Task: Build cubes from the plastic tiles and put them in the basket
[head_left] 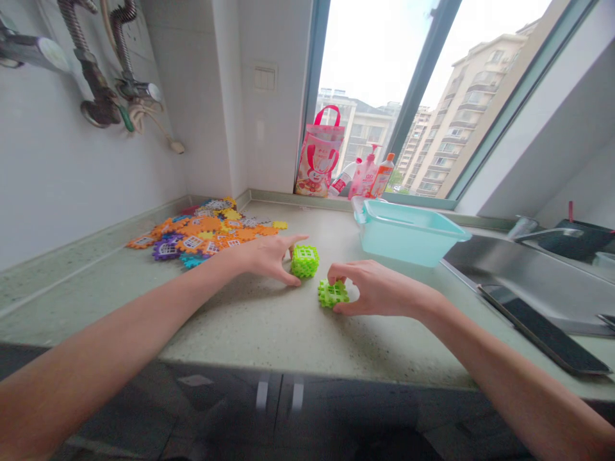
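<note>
A bright green cube [305,261] of interlocking toothed panels, with a window-like grid on it, sits on the counter. My left hand [269,257] is just to its left, index finger and thumb stretched apart beside it; I cannot tell whether they touch it. Nearer to me and to the right, my right hand [369,288] has its thumb and fingers around a second green toothed block [332,294], lower-looking and with a window grid on top. A heap of loose toothed panels [206,227] in orange, purple, blue, yellow and grey lies beyond my left forearm.
A turquoise plastic basin [408,234] stands on the counter [240,326] at the right back. Beyond it is a steel sink [480,256], with a dark flat slab [542,330] along its near edge. A pink bag [319,160] and several bottles [368,173] stand by the window.
</note>
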Demonstrator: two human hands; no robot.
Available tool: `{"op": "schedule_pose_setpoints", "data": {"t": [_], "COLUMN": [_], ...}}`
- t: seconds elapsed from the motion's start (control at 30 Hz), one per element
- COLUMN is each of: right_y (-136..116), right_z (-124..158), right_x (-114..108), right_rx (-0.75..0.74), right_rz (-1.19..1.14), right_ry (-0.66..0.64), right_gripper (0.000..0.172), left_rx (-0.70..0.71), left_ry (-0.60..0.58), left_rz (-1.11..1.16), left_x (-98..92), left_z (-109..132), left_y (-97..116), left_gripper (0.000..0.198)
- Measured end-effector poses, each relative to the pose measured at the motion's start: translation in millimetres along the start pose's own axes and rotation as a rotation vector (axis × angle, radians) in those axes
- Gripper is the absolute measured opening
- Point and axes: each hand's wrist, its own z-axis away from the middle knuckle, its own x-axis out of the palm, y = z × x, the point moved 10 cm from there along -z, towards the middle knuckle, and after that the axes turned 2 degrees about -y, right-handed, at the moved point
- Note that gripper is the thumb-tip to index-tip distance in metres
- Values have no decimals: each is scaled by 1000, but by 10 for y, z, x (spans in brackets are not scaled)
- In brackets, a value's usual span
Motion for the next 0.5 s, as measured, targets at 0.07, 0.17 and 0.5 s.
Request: {"op": "schedule_pose_setpoints", "data": {"t": [0.07,0.17,0.5], "right_y": [10,79,277], "right_z": [-10,-10,4], "right_x": [-34,-202,-638], "right_rx": [-24,-56,-112], "right_rz": [-32,-105,-174], "right_ry": [31,162,516], "right_gripper": [31,32,32], "left_rx": [1,5,79], "left_ry": [11,47,124], "left_rz": [35,131,236], "left_x": [12,43,167], "left_z": [-9,-38,-118], "left_y": [-11,-24,126], "left_gripper": [121,117,106]}}
